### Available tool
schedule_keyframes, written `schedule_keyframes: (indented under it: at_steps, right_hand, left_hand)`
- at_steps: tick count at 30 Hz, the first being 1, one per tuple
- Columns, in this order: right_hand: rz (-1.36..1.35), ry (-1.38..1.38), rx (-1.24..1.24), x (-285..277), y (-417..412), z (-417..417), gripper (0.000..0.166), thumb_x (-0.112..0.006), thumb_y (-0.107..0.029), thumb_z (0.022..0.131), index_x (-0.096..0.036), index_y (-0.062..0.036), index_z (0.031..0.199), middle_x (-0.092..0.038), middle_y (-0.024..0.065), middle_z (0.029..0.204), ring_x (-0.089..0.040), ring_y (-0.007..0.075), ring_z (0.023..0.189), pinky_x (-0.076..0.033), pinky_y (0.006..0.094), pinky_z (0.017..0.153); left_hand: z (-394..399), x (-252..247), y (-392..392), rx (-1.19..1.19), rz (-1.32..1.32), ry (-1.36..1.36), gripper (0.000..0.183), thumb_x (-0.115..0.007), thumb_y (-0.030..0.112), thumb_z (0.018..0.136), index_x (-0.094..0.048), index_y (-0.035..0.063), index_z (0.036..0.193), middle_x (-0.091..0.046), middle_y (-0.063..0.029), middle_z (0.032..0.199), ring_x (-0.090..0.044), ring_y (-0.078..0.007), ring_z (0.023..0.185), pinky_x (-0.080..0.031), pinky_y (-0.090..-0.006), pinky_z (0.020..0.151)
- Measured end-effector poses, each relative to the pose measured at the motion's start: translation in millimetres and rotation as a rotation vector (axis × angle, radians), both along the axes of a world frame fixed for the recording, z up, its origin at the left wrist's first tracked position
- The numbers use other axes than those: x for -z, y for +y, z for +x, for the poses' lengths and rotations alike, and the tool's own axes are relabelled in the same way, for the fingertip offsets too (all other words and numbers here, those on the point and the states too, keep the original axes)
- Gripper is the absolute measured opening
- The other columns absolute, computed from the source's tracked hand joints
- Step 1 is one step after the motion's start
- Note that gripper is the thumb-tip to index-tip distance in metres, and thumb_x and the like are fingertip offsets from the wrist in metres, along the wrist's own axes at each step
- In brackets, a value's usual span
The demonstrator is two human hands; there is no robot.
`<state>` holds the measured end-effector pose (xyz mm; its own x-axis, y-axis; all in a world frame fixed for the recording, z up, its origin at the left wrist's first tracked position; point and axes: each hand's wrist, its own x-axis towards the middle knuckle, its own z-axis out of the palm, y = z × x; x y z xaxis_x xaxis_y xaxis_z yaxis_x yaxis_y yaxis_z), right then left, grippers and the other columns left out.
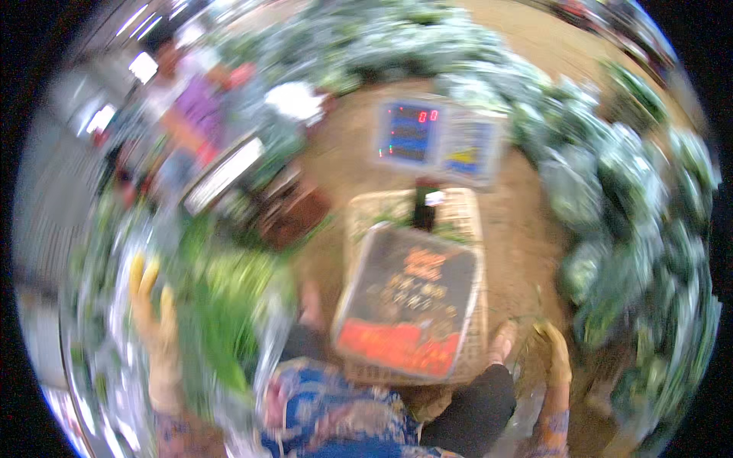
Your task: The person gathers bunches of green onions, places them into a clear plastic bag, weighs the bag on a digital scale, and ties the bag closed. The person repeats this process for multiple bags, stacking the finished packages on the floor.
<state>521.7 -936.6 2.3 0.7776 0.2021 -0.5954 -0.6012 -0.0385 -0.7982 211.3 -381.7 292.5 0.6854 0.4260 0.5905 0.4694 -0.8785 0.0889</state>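
Observation:
My left hand [153,320], in a yellow glove, is raised at the left with its fingers apart. It is beside leafy green vegetables [232,309] in clear plastic, and nothing shows in its fingers. Low at the right, my right hand [556,352], also gloved, hangs near the floor beside my foot [503,340]; blur hides how its fingers are set. Between my knees a dark rectangular tray or board [395,303] with a red lower band and writing lies tilted on a pale woven basket [472,212]. A digital scale display [408,134] stands behind on a dark post.
Plastic-bagged green vegetables [607,189] are heaped along the right side and the back [366,46]. Another person [197,103] in purple is at the upper left, near a brown crate [295,209]. Brown floor [521,246] lies right of the basket. The view is badly blurred.

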Motion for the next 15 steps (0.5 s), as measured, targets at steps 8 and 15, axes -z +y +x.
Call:
schedule_keyframes:
  at_steps: [8, 15]
  right_hand:
    - [0.101, -0.282, -0.117, -135.6, 62.9, -102.2, 0.04, -0.051, -0.035, 0.094, -0.056, -0.0032, 0.118, -0.058, 0.0052, 0.114, -0.055, 0.0178, 0.104, -0.044, 0.0322, 0.089]
    - [0.071, -0.226, -0.678, -104.8, 157.8, -179.9, 0.035, -0.053, -0.028, 0.095, -0.057, 0.0002, 0.116, -0.063, 0.0088, 0.107, -0.06, 0.0162, 0.091, -0.049, 0.028, 0.079]
  left_hand:
    - [-307.1, 85.5, 25.1, -0.608, -0.12, -0.295, 0.038, -0.059, 0.003, 0.082, -0.055, 0.0016, 0.119, -0.054, -0.015, 0.126, -0.05, -0.0279, 0.118, -0.035, -0.0354, 0.103]
    - [-457.9, 224.5, -100.7, -1.072, -0.729, -0.141, 0.026, -0.056, 0.031, 0.089, -0.067, 0.0079, 0.09, -0.064, -0.0111, 0.084, -0.059, -0.0284, 0.083, -0.048, -0.0373, 0.08]
